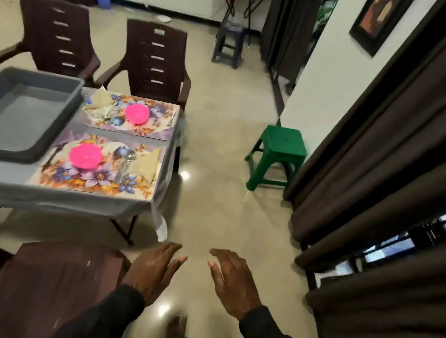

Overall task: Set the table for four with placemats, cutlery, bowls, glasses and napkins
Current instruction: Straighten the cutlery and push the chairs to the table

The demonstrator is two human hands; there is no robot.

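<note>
The table (pixel 50 197) with a grey cloth stands at the left. Two floral placemats lie on its right end. The near placemat (pixel 92 180) carries a pink bowl (pixel 86 155), a dark fork (pixel 52 156) to the bowl's left, a glass (pixel 125 163) and a folded napkin (pixel 146 164). On the far placemat (pixel 148 127) sit another pink bowl (pixel 137 114) and a napkin (pixel 99 100). My left hand (pixel 154 270) and my right hand (pixel 232 283) hang over the floor, away from the table, fingers relaxed and holding nothing.
A grey tub (pixel 19 113) sits on the table left of the placemats. Two brown chairs (pixel 152 60) stand behind the table and another chair (pixel 53 288) is beside my left arm. A green stool (pixel 277 153), dark curtains (pixel 397 191) and a blue stool (pixel 230 42) flank the floor.
</note>
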